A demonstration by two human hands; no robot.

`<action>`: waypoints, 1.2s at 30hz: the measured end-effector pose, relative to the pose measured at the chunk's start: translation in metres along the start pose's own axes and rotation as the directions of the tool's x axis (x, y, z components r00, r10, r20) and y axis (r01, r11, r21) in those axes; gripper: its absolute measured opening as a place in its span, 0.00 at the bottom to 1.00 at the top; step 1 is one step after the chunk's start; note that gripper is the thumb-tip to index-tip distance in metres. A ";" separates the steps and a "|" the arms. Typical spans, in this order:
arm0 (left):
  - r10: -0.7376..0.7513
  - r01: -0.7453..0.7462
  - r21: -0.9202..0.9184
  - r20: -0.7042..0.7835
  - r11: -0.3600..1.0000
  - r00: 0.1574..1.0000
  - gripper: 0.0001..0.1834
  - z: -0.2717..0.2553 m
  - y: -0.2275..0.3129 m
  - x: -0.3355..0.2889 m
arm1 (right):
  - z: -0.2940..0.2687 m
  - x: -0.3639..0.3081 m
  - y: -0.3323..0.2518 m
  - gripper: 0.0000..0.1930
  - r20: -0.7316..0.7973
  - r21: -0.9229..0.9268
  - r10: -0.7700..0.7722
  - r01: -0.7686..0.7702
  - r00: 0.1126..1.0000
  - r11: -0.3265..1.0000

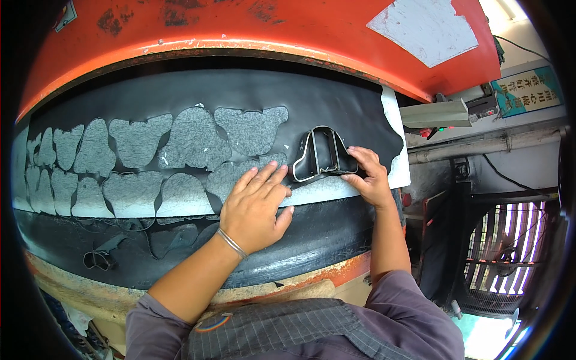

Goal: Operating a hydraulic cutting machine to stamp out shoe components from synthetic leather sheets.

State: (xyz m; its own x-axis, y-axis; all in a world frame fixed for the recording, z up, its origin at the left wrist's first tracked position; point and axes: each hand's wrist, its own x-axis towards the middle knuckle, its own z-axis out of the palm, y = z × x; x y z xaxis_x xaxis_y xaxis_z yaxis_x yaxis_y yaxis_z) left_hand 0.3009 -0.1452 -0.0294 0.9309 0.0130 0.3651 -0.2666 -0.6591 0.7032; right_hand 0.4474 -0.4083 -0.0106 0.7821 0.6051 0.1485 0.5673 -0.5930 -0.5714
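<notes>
A metal cutting die (314, 156), with a curved outline and inner crossbars, stands on a black leather-like sheet (342, 96). My right hand (370, 180) grips the die's right side between thumb and fingers. To the left of the die my left hand (255, 210) lies with fingers spread on the sheet's near part, holding nothing. Two rows of cut-out shapes (195, 141) run leftward across the sheet, showing a grey, textured surface inside them. The fingertips of my left hand touch the edge of one near-row shape.
A red-orange machine body (270, 27) overhangs the far side of the work surface. Dark scraps (180, 240) and a small ring-shaped metal piece (99, 260) lie on the near ledge at left. A pipe (474, 147) and a fan (509, 255) are at the right.
</notes>
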 end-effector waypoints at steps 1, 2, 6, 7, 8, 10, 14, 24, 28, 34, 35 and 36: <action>0.006 -0.006 0.011 0.027 1.000 1.000 0.10 -0.002 -0.001 0.001 | 0.002 0.000 -0.002 0.28 -0.010 0.014 0.008 -0.007 1.000 1.000; 0.013 -0.014 0.023 0.055 1.000 0.998 0.11 -0.002 -0.003 0.001 | 0.003 0.001 -0.003 0.28 -0.021 0.027 0.015 -0.014 1.000 1.000; 0.006 -0.007 0.018 0.054 1.000 0.998 0.11 -0.002 -0.002 0.001 | -0.007 0.008 -0.008 0.28 0.064 -0.021 -0.034 0.036 0.997 0.999; 0.000 -0.001 0.018 0.054 1.000 0.999 0.11 -0.001 -0.001 0.001 | -0.013 0.016 -0.019 0.28 0.055 -0.024 -0.037 0.038 0.998 0.999; -0.011 0.010 0.022 0.053 1.000 0.999 0.11 0.000 -0.001 0.001 | -0.016 0.028 -0.031 0.26 0.026 -0.068 -0.146 0.147 0.989 0.987; -0.012 0.011 0.030 0.042 0.999 0.999 0.12 0.000 -0.004 0.002 | -0.014 0.055 -0.056 0.24 0.001 -0.106 -0.256 0.255 0.967 0.961; -0.007 0.007 0.007 0.024 1.000 1.000 0.13 -0.001 -0.003 0.002 | 0.001 0.101 -0.086 0.18 0.409 -0.321 -0.451 0.587 0.794 0.743; -0.091 0.084 -0.145 -0.046 0.986 0.995 0.10 -0.003 -0.013 -0.007 | -0.004 0.107 -0.063 0.11 0.329 -0.309 -0.105 0.212 0.938 0.927; -0.097 0.091 -0.165 -0.027 0.982 0.995 0.10 -0.002 -0.010 -0.007 | 0.001 0.098 -0.057 0.12 0.280 -0.085 0.344 -0.334 0.896 0.939; -0.050 0.053 -0.069 0.033 0.996 0.998 0.11 0.002 -0.008 -0.002 | 0.007 0.099 -0.064 0.09 0.242 0.047 0.495 -0.519 0.835 0.853; -0.046 0.049 -0.057 0.044 0.997 0.998 0.11 0.002 -0.008 -0.002 | 0.008 0.096 -0.064 0.09 0.244 0.045 0.498 -0.523 0.832 0.851; -0.042 0.045 -0.046 0.055 0.998 0.998 0.11 0.003 -0.008 -0.002 | 0.009 0.092 -0.064 0.11 0.238 0.053 0.488 -0.513 0.840 0.857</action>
State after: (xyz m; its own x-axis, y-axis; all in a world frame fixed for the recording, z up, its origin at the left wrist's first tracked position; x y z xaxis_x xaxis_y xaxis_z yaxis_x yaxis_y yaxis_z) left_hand 0.3020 -0.1420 -0.0372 0.9536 -0.0004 0.3012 -0.2359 -0.6226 0.7461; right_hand 0.4810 -0.3096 0.0328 0.8722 0.3456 -0.3462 0.0714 -0.7901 -0.6089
